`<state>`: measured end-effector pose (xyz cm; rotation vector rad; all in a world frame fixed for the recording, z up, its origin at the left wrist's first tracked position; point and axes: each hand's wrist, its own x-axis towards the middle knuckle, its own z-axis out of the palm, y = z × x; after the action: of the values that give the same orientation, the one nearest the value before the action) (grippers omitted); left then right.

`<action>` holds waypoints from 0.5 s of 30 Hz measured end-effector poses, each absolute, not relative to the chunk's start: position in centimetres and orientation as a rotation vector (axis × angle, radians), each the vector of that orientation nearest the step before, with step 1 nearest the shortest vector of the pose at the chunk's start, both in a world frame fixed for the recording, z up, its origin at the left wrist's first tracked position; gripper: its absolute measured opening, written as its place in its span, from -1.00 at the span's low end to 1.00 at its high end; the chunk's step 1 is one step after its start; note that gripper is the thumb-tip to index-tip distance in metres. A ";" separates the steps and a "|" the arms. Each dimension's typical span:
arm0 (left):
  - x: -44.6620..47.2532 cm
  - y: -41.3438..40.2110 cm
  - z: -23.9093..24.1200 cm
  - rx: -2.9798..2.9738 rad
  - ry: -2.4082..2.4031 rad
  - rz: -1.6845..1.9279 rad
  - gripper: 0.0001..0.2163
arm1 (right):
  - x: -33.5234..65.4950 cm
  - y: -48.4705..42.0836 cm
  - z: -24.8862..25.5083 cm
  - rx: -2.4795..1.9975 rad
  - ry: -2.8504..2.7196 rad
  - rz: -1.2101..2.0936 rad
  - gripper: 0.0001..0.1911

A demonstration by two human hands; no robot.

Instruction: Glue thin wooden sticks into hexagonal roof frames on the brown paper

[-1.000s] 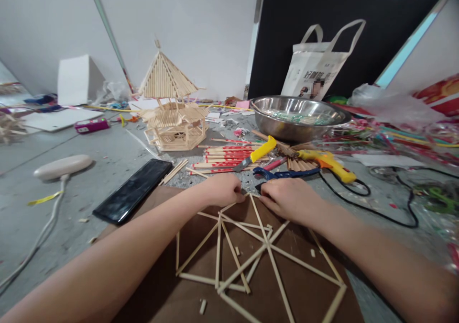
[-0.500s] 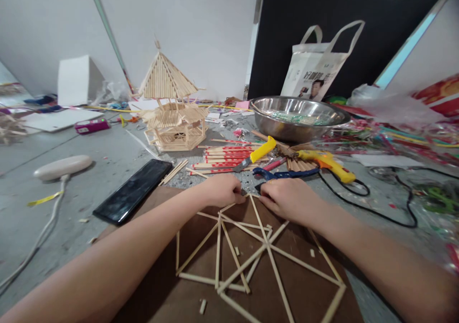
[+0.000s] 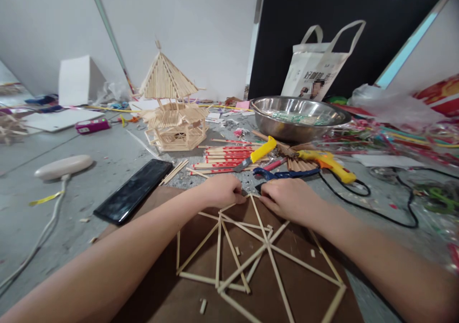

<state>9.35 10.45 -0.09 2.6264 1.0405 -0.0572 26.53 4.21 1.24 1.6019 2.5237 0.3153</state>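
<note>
A flat frame of thin wooden sticks (image 3: 251,251) lies on a brown board (image 3: 172,294) in front of me. My left hand (image 3: 222,190) is closed, pinching the frame's far corner from the left. My right hand (image 3: 289,199) is closed too, fingers pressed on the same corner from the right. Just beyond the hands lie blue-handled scissors (image 3: 283,173), a yellow-handled knife (image 3: 256,154) and a yellow glue gun (image 3: 328,162).
A black phone (image 3: 134,189) lies left of the board. A stick-built pavilion model (image 3: 172,107) stands further back, red-printed chopsticks (image 3: 224,156) beside it. A steel bowl (image 3: 297,115), a white tote bag (image 3: 317,67) and a black cable (image 3: 380,203) sit at the right.
</note>
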 end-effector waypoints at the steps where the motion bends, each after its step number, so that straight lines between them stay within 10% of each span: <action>1: 9.3 10.4 -0.1 2.627 1.045 -0.053 -0.74 | 26.6 4.2 1.2 1.600 2.527 0.318 -0.74; 15: 9.1 10.4 0.9 2.542 1.023 -0.019 -0.76 | 27.3 4.4 2.9 1.632 2.570 0.069 -0.77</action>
<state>9.05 10.43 0.87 2.5424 1.0227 -0.0186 27.27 4.40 2.86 1.6322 2.5701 0.0692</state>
